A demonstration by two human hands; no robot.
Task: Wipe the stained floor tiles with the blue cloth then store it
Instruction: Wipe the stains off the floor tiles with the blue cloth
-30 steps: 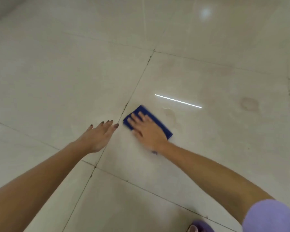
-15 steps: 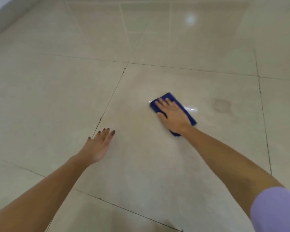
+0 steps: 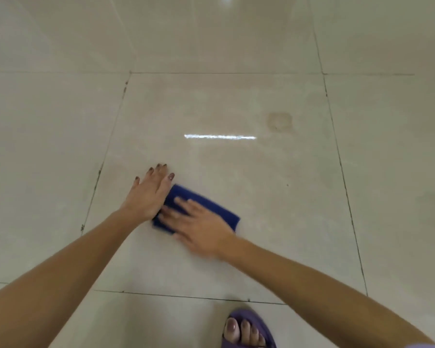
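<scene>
We saw a glossy beige tiled floor (image 3: 236,259) with dark grout lines; on it lay a folded blue cloth (image 3: 211,205), a ring-shaped stain (image 3: 279,121), and a purple-sandalled foot (image 3: 246,330).

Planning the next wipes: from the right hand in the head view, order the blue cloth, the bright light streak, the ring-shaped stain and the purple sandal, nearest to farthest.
From the right hand:
1. Blue cloth, directly under the palm.
2. Bright light streak, ahead on the same tile.
3. Purple sandal, behind, across the grout line; too close to the streak to rank surely.
4. Ring-shaped stain, ahead and to the right.
</scene>
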